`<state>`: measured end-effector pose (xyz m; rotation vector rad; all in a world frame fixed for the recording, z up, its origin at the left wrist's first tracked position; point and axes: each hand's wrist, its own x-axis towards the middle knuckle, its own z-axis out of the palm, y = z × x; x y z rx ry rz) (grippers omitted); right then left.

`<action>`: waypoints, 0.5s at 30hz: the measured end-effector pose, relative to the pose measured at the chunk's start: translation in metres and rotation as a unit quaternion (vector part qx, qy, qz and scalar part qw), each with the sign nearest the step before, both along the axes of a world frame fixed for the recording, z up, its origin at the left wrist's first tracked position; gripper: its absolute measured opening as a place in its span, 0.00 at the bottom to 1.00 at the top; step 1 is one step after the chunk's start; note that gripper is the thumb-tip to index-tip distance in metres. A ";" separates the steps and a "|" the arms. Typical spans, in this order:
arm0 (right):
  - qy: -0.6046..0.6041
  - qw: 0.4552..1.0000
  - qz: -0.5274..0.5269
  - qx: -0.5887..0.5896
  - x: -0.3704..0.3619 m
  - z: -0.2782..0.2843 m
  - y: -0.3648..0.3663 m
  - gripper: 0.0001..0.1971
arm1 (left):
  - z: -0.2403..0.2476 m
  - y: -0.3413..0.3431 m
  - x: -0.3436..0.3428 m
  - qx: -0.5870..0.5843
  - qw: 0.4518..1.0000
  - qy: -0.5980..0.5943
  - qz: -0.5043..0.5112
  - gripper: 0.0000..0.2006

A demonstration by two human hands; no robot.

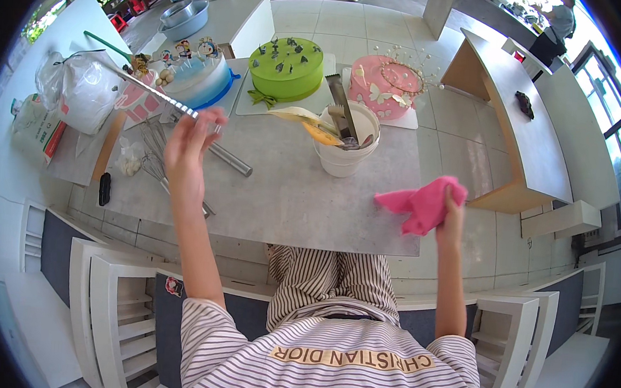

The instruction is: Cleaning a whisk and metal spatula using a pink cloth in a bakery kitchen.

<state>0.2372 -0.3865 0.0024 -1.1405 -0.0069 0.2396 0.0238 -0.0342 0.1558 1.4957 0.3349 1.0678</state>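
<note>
In the head view, the only one I have, I read the grey table (295, 211) as a clock face, twelve farthest from the wearer. At nine o'clock I see the left hand (187, 147) raised, its fingers closed on the near end of a long, slim silver metal tool (156, 93) with a banded length; the tool slants off toward ten o'clock. At three o'clock I have the right hand (451, 213) clenched around a bunched, bright pink cloth (424, 201), which hangs out toward the table's right edge; I cannot tell whether it touches the surface.

At two o'clock I find a white plastic bucket (339, 165) holding a pale yellow spatula (294, 114) and a dark, flat-bladed tool (341, 103). Toward eleven o'clock sits a round white-and-blue cake (196, 84) with small figures; at twelve, a round lime-green cake (286, 71) with dark toppers; at one, a round pink cake (365, 83) with white butterflies. Beside the left hand, toward nine, I make out a wire whisk (155, 145), and just inward lies a cylindrical steel handle (234, 161). A translucent white plastic bag (89, 88) bulges at ten.
</note>
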 end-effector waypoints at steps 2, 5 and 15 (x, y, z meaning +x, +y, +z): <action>-0.002 1.000 0.020 -0.002 -0.022 -0.020 0.019 0.18 | -0.015 0.043 0.020 0.028 0.997 0.064 0.017 0.09; 0.032 0.999 -0.016 -0.027 -0.050 -0.029 0.035 0.17 | -0.038 0.055 0.072 -0.001 0.989 0.107 -0.100 0.07; -0.145 0.964 -0.053 -0.216 -0.063 -0.042 0.035 0.13 | -0.061 0.029 0.154 0.231 0.890 0.285 -0.270 0.07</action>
